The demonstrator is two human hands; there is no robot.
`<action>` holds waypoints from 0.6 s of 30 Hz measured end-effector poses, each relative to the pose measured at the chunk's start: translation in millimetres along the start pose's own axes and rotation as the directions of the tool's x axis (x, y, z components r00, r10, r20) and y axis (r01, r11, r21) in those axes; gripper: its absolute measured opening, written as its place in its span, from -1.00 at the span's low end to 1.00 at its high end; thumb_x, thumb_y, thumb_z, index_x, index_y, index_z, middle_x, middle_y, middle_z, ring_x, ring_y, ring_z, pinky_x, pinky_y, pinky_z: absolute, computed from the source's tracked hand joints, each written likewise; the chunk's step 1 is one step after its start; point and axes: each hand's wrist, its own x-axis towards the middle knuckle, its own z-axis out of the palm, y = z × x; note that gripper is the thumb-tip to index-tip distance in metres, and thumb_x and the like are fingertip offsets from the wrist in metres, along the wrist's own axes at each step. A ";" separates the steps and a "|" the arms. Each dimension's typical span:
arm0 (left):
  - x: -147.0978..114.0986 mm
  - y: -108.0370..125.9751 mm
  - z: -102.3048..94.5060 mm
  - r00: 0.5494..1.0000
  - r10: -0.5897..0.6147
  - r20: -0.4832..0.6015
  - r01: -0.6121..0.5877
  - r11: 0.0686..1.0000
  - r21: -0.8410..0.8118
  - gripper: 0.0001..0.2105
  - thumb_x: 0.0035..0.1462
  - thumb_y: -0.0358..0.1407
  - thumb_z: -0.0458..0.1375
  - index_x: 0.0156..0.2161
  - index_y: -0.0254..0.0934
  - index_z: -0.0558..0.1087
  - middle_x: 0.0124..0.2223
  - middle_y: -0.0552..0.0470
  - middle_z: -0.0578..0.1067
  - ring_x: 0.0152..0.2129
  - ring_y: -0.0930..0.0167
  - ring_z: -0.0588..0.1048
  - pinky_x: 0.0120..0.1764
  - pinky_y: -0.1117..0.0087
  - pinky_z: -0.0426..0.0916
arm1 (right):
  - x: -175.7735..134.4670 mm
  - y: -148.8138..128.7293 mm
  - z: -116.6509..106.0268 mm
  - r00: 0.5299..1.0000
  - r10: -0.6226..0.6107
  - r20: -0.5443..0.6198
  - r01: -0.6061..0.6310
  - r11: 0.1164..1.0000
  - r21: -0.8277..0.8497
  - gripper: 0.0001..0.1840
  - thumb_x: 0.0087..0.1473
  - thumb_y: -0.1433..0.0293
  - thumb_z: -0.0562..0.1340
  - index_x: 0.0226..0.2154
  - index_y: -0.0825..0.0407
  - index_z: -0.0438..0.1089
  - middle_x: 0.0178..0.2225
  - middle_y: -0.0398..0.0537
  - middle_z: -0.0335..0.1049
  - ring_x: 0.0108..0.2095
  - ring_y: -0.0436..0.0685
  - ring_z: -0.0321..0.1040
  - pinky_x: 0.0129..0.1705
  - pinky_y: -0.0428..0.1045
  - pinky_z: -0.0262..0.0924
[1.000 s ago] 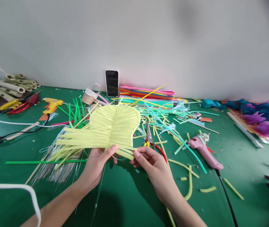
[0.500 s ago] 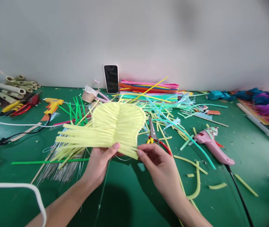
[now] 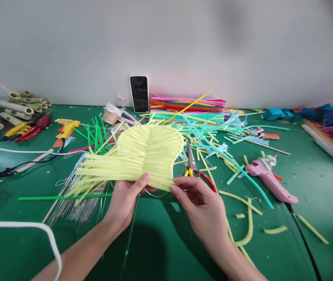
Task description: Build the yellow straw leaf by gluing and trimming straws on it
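Observation:
A flat, fan-shaped piece made of pale yellow strips (image 3: 143, 156) is held up over the green table (image 3: 160, 246). My left hand (image 3: 125, 201) grips its lower edge with the thumb on top. My right hand (image 3: 204, 207) pinches the ends of the strips at the piece's lower right corner. A thin wire loop hangs just under the piece between both hands. Long loose yellow strips stick out to the left of the piece.
Scissors with red handles (image 3: 194, 166) lie just behind my right hand. A pink glue gun (image 3: 267, 177) and its black cord lie right; a yellow glue gun (image 3: 65, 128) lies left. Coloured strips (image 3: 190, 105), a phone (image 3: 139, 93), bamboo tubes (image 3: 11, 107) and thin wires (image 3: 75, 207) surround the work.
The yellow piece and both hands have shifted slightly right and up in view. My right fingers have closed in on the strip ends at its lower right corner.

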 end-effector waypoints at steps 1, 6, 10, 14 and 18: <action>0.0 -0.6 -0.2 1.000 0.004 -0.002 -0.004 1.000 0.000 -0.65 -0.03 -0.23 0.41 -0.12 -0.34 0.57 -0.20 -0.11 0.65 -0.31 0.23 0.62 -0.36 0.36 0.56 | 0.2 -0.8 -0.4 1.000 0.003 -0.005 -0.003 1.000 -0.010 -0.88 0.10 0.30 0.35 -0.29 -0.02 0.51 -0.36 -0.10 0.58 -0.40 0.06 0.52 -0.35 -0.08 0.46; 0.6 -3.2 -1.9 1.000 0.007 0.004 -0.007 1.000 0.002 -0.65 0.00 -0.25 0.40 -0.10 -0.33 0.56 -0.19 -0.09 0.64 -0.27 0.22 0.62 -0.30 0.33 0.55 | -1.0 -1.9 -3.0 0.983 -0.180 0.017 0.181 0.978 -0.104 -0.89 0.12 0.37 0.34 -0.24 -0.03 0.52 -0.22 -0.04 0.58 -0.27 0.11 0.55 -0.23 -0.02 0.52; 0.3 -0.8 -0.6 1.000 0.000 0.010 0.001 1.000 -0.001 -0.63 0.00 -0.24 0.40 -0.07 -0.33 0.55 -0.17 -0.11 0.65 -0.28 0.22 0.62 -0.30 0.33 0.55 | -0.8 -1.8 -4.7 0.910 -0.412 0.058 0.411 0.870 -0.271 -0.83 0.10 0.45 0.35 -0.20 -0.04 0.52 -0.14 -0.01 0.55 -0.19 0.12 0.54 -0.17 -0.01 0.50; 0.5 1.4 -1.5 1.000 -0.015 0.023 0.016 1.000 -0.014 -0.60 0.05 -0.13 0.35 -0.02 -0.25 0.53 -0.13 -0.09 0.64 -0.26 0.21 0.62 -0.32 0.31 0.54 | 0.7 -2.6 -5.6 0.900 -0.431 0.061 0.427 0.848 -0.313 -0.85 0.13 0.47 0.32 -0.20 -0.03 0.51 -0.22 -0.04 0.56 -0.24 0.09 0.54 -0.17 -0.03 0.48; 0.9 0.9 -4.4 0.998 -0.014 0.057 0.016 0.999 -0.034 -0.63 0.14 -0.05 0.25 -0.02 -0.22 0.53 -0.16 -0.06 0.64 -0.26 0.23 0.61 -0.32 0.32 0.54 | 1.4 -3.2 -6.8 0.887 -0.457 0.069 0.453 0.829 -0.328 -0.86 0.13 0.50 0.32 -0.22 0.01 0.50 -0.22 -0.03 0.56 -0.23 0.07 0.53 -0.12 -0.07 0.44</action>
